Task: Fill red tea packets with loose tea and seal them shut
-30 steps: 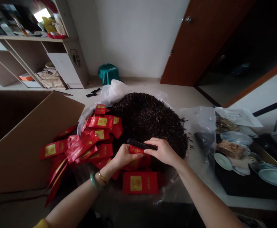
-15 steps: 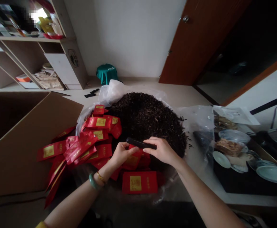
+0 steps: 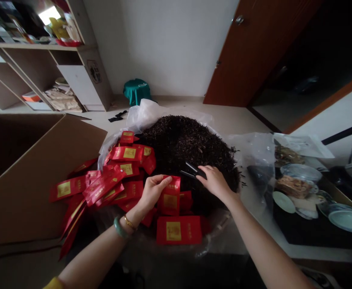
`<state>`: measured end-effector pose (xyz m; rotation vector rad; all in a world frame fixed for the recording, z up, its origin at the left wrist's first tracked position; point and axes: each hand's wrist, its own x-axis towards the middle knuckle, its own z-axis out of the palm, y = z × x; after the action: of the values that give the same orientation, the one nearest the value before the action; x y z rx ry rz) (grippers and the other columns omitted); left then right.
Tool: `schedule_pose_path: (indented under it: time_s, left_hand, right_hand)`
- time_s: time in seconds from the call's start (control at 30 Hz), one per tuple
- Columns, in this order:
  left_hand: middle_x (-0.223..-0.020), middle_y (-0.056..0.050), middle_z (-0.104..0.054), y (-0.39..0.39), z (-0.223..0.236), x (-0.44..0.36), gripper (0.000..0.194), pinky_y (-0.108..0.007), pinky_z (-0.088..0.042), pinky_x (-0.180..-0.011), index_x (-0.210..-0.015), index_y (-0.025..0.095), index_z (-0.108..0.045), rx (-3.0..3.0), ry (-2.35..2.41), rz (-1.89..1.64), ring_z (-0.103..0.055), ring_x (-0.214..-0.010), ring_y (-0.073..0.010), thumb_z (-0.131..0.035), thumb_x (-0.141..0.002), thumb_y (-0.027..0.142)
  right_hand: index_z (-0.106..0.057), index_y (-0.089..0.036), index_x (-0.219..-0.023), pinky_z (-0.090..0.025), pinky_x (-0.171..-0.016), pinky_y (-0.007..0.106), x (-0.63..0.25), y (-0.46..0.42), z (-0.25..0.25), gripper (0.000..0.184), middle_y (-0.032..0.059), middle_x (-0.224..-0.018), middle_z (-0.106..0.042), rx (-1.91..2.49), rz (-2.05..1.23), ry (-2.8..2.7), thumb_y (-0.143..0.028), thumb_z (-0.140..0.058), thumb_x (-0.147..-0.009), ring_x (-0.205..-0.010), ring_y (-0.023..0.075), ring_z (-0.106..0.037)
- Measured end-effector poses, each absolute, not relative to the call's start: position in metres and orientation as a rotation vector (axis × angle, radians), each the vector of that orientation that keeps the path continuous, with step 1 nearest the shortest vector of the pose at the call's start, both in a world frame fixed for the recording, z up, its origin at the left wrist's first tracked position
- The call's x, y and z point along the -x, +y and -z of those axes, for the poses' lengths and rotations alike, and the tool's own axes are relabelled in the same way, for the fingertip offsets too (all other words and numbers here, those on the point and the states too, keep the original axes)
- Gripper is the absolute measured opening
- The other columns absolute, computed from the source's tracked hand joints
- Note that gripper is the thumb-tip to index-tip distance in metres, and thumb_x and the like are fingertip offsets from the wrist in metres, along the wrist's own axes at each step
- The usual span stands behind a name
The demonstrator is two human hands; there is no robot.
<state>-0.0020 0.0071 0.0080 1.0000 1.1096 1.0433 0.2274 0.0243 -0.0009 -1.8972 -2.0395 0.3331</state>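
Note:
My left hand (image 3: 153, 189) pinches a small red packet (image 3: 170, 195) with a gold label and holds it upright, top edge up. My right hand (image 3: 214, 180) grips a black clip-like tool (image 3: 191, 171), its two arms apart, over the near edge of a big heap of dark loose tea leaves (image 3: 188, 148). The heap lies in a clear plastic bag (image 3: 146, 114). Many more red packets (image 3: 115, 176) are piled left of the heap, and one lies flat in front (image 3: 179, 230).
An open cardboard box (image 3: 28, 176) stands at the left. At the right a dark tray (image 3: 308, 228) holds several white bowls and plates with clear bags over them. Shelves, a green stool (image 3: 136, 90) and a brown door (image 3: 254, 52) are farther back.
My right hand has pulled the black tool off the top of the packet and moved it right and away, onto the tea heap. My left hand keeps the packet, now upright and fully in view.

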Motion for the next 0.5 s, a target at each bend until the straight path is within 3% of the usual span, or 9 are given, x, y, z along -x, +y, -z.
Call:
schedule_pose_path:
  time_s: [0.1, 0.2, 0.33, 0.5]
  left_hand:
    - [-0.052, 0.001, -0.06, 0.005, -0.006, 0.001, 0.039, -0.02, -0.036, -0.048, -0.063, 0.012, -0.068, -1.025, 1.101, -1.007, -0.047, -0.049, -0.0094, -0.072, -0.063, 0.051]
    - [-0.052, 0.001, -0.059, 0.003, -0.004, 0.0, 0.043, -0.02, -0.034, -0.047, -0.064, 0.012, -0.068, -1.049, 1.066, -0.972, -0.046, -0.049, -0.0093, -0.07, -0.063, 0.055]
    - [-0.056, -0.001, -0.06, 0.001, -0.003, -0.001, 0.047, -0.022, -0.039, -0.05, -0.064, 0.012, -0.067, -1.079, 1.032, -0.887, -0.051, -0.055, -0.0127, -0.068, -0.065, 0.059]
    - [-0.053, 0.0, -0.055, 0.002, -0.007, 0.001, 0.049, -0.022, -0.04, -0.05, -0.058, 0.013, -0.06, -1.119, 1.034, -0.872, -0.05, -0.055, -0.0123, -0.064, -0.068, 0.061]
  right_hand:
    - [-0.063, -0.017, -0.111, -0.052, -0.076, 0.032, -0.204, 0.014, -0.009, 0.03, 0.01, -0.102, -0.07, 1.564, -0.625, -1.855, -0.033, -0.05, -0.088, -0.088, 0.0201, -0.065]
    - [-0.066, -0.018, -0.102, -0.051, -0.063, 0.026, -0.179, 0.002, -0.02, 0.032, 0.0048, -0.085, -0.071, 1.404, -0.905, -1.749, -0.042, -0.059, -0.081, -0.073, 0.0168, -0.065]
    - [-0.065, -0.018, -0.068, -0.048, -0.057, 0.025, -0.167, -0.007, -0.026, 0.026, 0.0021, -0.064, -0.068, 1.429, -0.976, -1.614, -0.043, -0.064, -0.075, -0.06, 0.016, -0.062]
    - [-0.065, -0.018, -0.067, -0.048, -0.06, 0.026, -0.17, -0.004, -0.027, 0.025, 0.002, -0.066, -0.068, 1.408, -1.002, -1.622, -0.041, -0.062, -0.077, -0.063, 0.0169, -0.062]
